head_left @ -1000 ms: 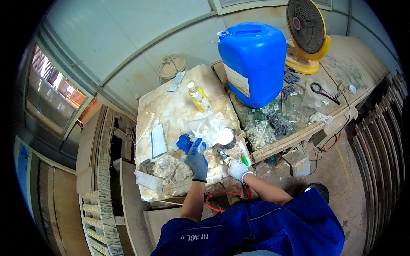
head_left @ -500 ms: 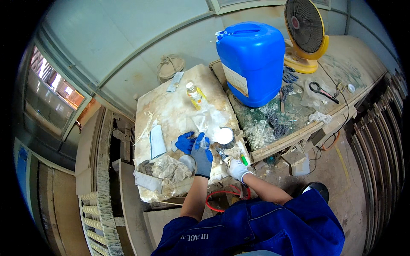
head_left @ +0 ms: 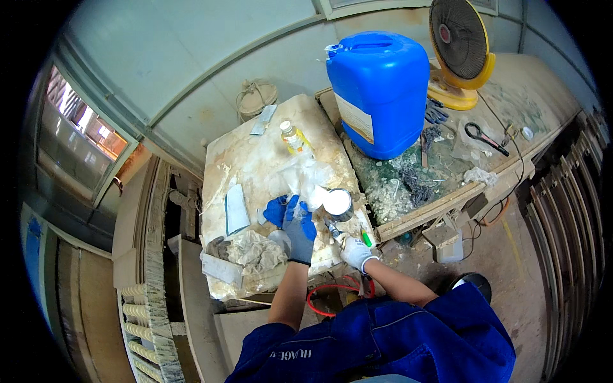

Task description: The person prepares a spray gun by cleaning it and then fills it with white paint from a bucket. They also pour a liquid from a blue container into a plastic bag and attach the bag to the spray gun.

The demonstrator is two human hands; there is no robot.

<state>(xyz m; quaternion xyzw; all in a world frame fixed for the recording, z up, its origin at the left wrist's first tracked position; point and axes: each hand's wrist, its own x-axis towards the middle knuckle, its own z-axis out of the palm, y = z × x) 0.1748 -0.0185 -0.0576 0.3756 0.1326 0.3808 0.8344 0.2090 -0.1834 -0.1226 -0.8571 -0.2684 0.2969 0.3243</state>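
Note:
My left hand (head_left: pixel 299 228), in a grey and blue glove, has its fingers closed on the near edge of a crumpled clear plastic bag (head_left: pixel 305 176). Just left of these fingers lies a blue glove (head_left: pixel 275 211). My right hand (head_left: pixel 355 251), in a white glove, grips a slim dark and metal tool (head_left: pixel 332 229); its exact kind is hard to make out. The tool points toward a round tin (head_left: pixel 338 204) with white contents. A green-bodied object (head_left: pixel 366 239) rests beside my right hand.
On the stained worktop (head_left: pixel 239 150) are a yellow-labelled bottle (head_left: pixel 293 137), a pale blue sheet (head_left: pixel 237 210) and crumpled rags (head_left: pixel 257 251). A blue jerrycan (head_left: pixel 383 83) and a yellow fan (head_left: pixel 461 48) stand on the right bench. A red hose (head_left: pixel 319 311) hangs near my body.
My left hand has moved slightly left and away from me, and the plastic at its fingers has shifted. The right hand keeps its grip on the tool, almost still.

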